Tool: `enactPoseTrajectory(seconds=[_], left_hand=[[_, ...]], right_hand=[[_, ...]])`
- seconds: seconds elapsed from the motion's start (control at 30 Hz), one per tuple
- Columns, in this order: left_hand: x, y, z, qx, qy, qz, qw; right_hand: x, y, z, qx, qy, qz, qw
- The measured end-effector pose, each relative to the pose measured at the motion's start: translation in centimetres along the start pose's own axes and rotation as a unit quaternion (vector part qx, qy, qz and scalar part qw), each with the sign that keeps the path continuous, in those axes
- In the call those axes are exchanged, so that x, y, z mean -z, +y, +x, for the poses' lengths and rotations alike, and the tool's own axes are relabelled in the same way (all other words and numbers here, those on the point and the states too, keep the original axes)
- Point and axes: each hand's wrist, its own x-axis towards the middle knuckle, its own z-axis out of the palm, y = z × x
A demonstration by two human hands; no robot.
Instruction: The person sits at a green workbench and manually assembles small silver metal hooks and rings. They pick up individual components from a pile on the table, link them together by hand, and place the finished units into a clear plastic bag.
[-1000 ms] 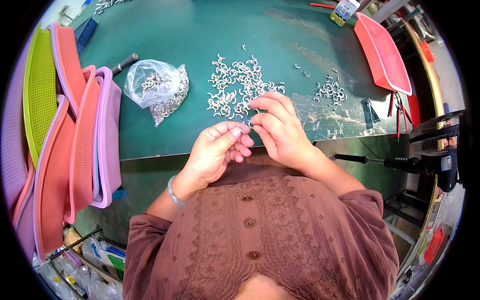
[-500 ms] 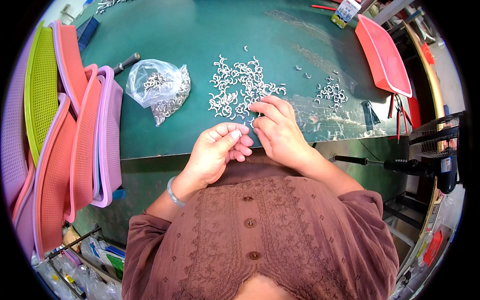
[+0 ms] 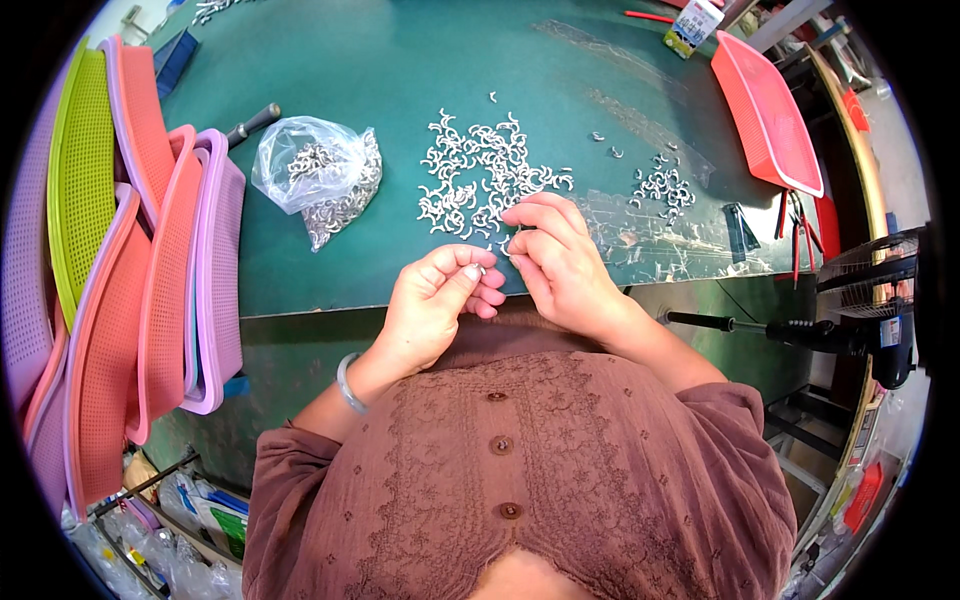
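Note:
My left hand (image 3: 435, 295) is closed over the near edge of the green table (image 3: 345, 285), thumb pressed to the forefinger. A small curved silvery metal piece (image 3: 482, 270) shows at its fingertips. Just right of it, my right hand (image 3: 560, 265) is bent at the near edge of a loose pile of the same curved metal pieces (image 3: 470, 160). Its thumb and forefinger come together; what they pinch, if anything, is too small to make out. A smaller group of curved pieces (image 3: 663, 190) lies further right.
A clear plastic bag (image 3: 325, 175) of metal pieces lies left, by a dark-handled tool (image 3: 255, 124). Stacked purple, green and pink baskets (image 3: 215, 270) crowd the left edge. At right are a pink basket (image 3: 765, 110), red-handled pliers (image 3: 798, 235), a carton (image 3: 692, 27) and a fan (image 3: 870, 280).
My right thumb and forefinger have drawn closer together at the pile's near edge. The left hand keeps its pinch almost in place.

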Motion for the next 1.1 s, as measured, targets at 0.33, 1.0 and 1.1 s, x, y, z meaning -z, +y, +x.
enactPoseTrajectory(seconds=[0.33,1.0,1.1], left_hand=[[-0.4,0.7,0.3,0.030,-0.013,-0.073,0.997],[1.2,1.3,-0.3,-0.009,0.041,-0.084,0.996],[1.4,1.8,-0.6,-0.015,0.065,-0.086,0.994]], right_hand=[[0.1,-0.8,0.7,0.048,0.026,0.018,0.998],[0.7,0.3,0.2,-0.018,0.003,-0.056,0.998],[1.0,0.5,0.1,-0.008,-0.013,-0.081,0.997]])
